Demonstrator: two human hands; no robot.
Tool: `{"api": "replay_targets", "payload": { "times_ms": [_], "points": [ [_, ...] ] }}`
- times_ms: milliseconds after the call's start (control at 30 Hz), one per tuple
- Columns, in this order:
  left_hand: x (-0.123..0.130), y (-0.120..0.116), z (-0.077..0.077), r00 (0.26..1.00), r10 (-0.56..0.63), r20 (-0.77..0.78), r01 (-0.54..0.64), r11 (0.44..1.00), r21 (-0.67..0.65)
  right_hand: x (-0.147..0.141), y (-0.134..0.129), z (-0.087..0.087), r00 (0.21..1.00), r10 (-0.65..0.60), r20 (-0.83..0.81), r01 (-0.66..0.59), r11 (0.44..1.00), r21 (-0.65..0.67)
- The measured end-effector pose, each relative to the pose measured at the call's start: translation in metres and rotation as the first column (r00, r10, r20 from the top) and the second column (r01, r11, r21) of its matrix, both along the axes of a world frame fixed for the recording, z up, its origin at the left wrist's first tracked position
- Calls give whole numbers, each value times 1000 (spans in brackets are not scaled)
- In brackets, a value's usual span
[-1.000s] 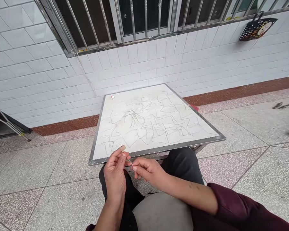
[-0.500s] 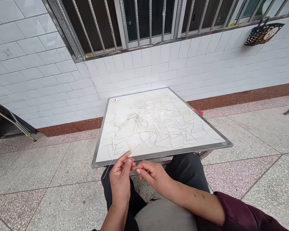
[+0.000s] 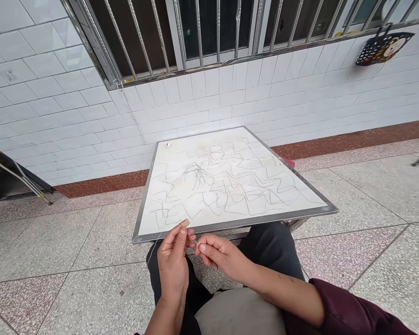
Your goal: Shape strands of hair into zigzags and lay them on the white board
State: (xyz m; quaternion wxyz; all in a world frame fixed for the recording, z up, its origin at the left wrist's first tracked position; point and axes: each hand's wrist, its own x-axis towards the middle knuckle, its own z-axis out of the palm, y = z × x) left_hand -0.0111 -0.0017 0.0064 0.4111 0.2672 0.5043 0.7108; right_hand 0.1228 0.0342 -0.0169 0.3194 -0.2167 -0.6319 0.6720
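Seated at a white table (image 3: 237, 224), you hold a thin strand (image 3: 192, 239) between your left hand (image 3: 173, 260) and right hand (image 3: 225, 256), fingertips closed on it beside the near edge; too fine here to tell thread from wire, it is probably featherlight, pliant and easily lost, best pinched by the very fingertips on either side of the exposed stretch

The table (image 3: 258, 220) stands before the tiled wall (image 3: 195, 104), beneath the barred window (image 3: 218, 28), with a tote bag (image 3: 382, 48) hanging toward the window's right end. A tangle of thin strands (image 3: 197, 172) lies left of the tabletop's middle. At its near edge, a thread (image 3: 193, 239) spans between the left hand (image 3: 173, 256) and right hand (image 3: 221, 253).
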Motion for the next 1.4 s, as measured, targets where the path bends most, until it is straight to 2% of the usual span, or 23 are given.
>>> {"api": "replay_targets", "payload": {
  "times_ms": [67,133,233,400,567,733,867,933,1000,1100,1167,1333,1400],
  "points": [
    [1,1,2,998,-3,68,3,1000,6,0,2,-1,997,47,-55,-51,995,-85],
    [2,3,2,995,-3,99,3,1000,4,0,3,-2,999,28,-41,-30,998,-58],
    [2,4,1,995,21,95,-21,1000,0,0,2,-4,996,-70,49,65,994,85],
    [2,5,-8,997,57,59,-58,998,13,1,3,-8,967,-213,142,152,924,351],
    [0,6,-14,997,78,-13,-78,997,10,0,5,-10,951,-262,164,150,855,497],
    [-2,6,-16,994,74,-78,-75,997,-5,0,6,-13,928,-294,228,97,784,613],
    [-5,4,-16,975,33,-218,-39,999,-23,1,9,-13,931,-268,249,43,756,653],
    [-7,2,-15,945,1,-327,-15,999,-40,2,12,-12,941,-216,262,4,778,628],
    [-7,0,-12,901,-30,-433,3,998,-63,5,15,-11,948,-134,288,-51,831,555],
    [-6,-2,-7,837,-65,-544,21,996,-86,9,20,-9,942,26,333,-145,931,335],
    [-3,-2,-5,802,-77,-592,35,996,-83,12,22,-9,931,126,342,-193,966,171],
    [4,-2,-6,722,-62,-689,47,998,-41,15,27,-9,907,313,283,-292,949,-116],
    [4,-2,-8,733,-63,-677,47,998,-42,16,28,-9,910,356,213,-317,928,-196]
  ]
}}
